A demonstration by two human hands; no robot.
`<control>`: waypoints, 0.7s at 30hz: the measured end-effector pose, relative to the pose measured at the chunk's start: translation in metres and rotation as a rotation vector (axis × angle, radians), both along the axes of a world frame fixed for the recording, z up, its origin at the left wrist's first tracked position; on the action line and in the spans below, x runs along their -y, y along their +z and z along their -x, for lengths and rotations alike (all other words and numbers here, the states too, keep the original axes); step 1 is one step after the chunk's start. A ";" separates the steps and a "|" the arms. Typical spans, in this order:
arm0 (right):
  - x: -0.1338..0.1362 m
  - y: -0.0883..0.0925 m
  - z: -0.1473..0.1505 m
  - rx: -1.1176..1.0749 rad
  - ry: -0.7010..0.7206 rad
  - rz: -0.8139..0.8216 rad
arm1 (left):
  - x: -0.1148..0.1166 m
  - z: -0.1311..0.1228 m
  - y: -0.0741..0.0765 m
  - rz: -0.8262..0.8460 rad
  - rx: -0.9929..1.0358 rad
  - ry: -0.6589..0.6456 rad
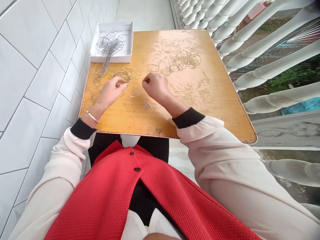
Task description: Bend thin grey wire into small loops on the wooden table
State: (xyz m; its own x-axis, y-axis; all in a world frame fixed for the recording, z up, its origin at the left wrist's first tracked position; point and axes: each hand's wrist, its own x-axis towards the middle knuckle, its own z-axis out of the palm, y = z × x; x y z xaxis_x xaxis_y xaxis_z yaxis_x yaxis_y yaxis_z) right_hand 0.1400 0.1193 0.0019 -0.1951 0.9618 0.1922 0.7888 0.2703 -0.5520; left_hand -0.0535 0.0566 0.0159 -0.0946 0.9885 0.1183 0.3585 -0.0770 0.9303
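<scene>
My left hand (111, 90) and my right hand (155, 86) are over the middle of a worn wooden table (200, 100). Both pinch the ends of a thin wire (135, 94) that curves in a loop between them, just above the tabletop. A heap of bent wire loops (125, 74) lies right behind my left hand. A row of linked wire rings (172, 63) lies beyond my right hand.
A white shallow box (126, 26) with a bundle of straight wires (108, 45) stands at the table's far left corner, some wires spilling over its edge. A tiled wall (37, 66) runs along the left. White balusters (262, 40) stand on the right.
</scene>
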 end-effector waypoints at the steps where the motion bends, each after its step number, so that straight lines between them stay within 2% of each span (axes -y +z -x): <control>1: 0.007 0.005 -0.002 -0.112 -0.033 0.012 | 0.003 -0.008 0.003 0.030 0.039 -0.016; 3: 0.022 0.015 -0.005 -0.339 -0.092 0.076 | 0.011 -0.023 0.011 0.086 0.156 -0.034; 6: 0.044 0.024 -0.012 -0.677 -0.090 0.181 | 0.020 -0.035 0.020 0.096 0.312 -0.027; 10: 0.071 0.026 -0.024 -0.983 -0.051 0.284 | 0.031 -0.042 0.017 0.103 0.395 -0.050; 17: 0.102 0.013 -0.031 -1.185 -0.001 0.318 | 0.054 -0.061 0.012 0.125 0.574 -0.076; 21: 0.108 0.005 -0.033 -1.218 0.017 0.297 | 0.059 -0.068 0.014 0.101 0.566 -0.044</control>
State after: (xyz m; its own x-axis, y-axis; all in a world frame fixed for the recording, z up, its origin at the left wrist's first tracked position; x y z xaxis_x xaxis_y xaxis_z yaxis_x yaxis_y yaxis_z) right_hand 0.1728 0.0115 0.0070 -0.0561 0.9979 0.0333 -0.2787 0.0164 -0.9602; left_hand 0.0142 -0.0020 0.0302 -0.0744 0.9967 -0.0337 -0.1988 0.0183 0.9799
